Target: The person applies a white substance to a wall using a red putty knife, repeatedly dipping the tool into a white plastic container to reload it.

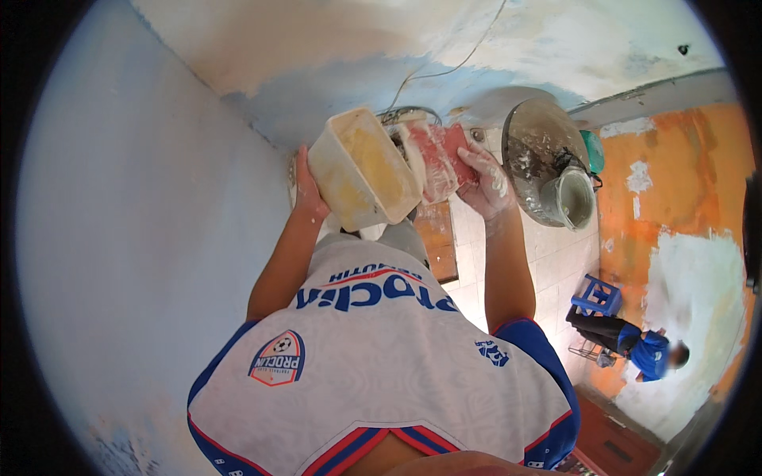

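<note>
My left hand (309, 189) is wrapped round the side of a rectangular plastic tub (329, 155), pale and translucent. The tub is tilted, and yellowish residue coats its inside. My right hand (486, 182), spotted with white paste, grips the edge of a red flat spreader (456, 151). White paste is smeared thickly over the spreader's left part, right beside the tub's rim. The fingers of both hands are partly hidden behind what they hold.
A round dark tabletop (528, 143) with white smears stands at the right, bearing a grey bucket (573, 200). Farther right are a blue stool (597, 296) and a person in blue (652, 355) by an orange, patchy wall (675, 159). A pale blue wall (143, 238) runs along my left.
</note>
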`<state>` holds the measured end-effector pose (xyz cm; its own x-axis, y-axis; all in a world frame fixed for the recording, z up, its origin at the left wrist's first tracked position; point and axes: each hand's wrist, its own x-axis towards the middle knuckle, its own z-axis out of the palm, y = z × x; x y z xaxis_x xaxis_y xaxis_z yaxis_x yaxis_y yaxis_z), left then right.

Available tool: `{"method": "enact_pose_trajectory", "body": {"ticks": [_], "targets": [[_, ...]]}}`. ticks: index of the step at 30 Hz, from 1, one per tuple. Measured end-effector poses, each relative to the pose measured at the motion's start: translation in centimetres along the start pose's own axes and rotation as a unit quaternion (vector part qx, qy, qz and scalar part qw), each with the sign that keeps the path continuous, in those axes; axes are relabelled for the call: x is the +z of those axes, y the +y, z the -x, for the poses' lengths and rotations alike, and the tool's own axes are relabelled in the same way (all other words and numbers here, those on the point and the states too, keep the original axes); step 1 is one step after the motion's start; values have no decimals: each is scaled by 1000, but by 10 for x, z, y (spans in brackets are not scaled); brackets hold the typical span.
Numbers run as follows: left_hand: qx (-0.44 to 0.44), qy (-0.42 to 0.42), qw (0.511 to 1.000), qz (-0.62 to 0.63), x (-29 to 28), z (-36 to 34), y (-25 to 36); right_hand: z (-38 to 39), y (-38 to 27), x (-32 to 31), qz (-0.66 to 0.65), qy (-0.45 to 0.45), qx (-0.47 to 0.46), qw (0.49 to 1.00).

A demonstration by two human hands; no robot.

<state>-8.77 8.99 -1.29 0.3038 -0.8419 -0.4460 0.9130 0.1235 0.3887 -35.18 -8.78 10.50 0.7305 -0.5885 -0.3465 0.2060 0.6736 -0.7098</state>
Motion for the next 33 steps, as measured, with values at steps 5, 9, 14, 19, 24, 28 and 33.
{"method": "enact_pose_trajectory", "body": {"ticks": [5, 9, 14, 19, 24, 28, 33], "targets": [[11, -70, 996, 49, 0, 0, -1, 17, 7, 22, -57, 5, -50, 997], [29, -74, 993, 84, -3, 5, 1, 19, -5, 34, -117, 2, -100, 988], [30, -74, 991, 110, 2, 19, 2, 21, -20, 42, -133, 2, -121, 984], [52, -85, 990, 104, -3, 13, 4, 8, -24, 42, -152, -24, -138, 978], [120, -113, 981, 99, 1, 3, 1, -6, -41, 34, -147, -30, -151, 977], [149, -139, 974, 104, 15, -3, -9, -11, -67, 32, -161, -59, -148, 974], [158, -100, 973, 132, 37, -24, -17, -38, -105, 2, -179, -69, -166, 967]]}}
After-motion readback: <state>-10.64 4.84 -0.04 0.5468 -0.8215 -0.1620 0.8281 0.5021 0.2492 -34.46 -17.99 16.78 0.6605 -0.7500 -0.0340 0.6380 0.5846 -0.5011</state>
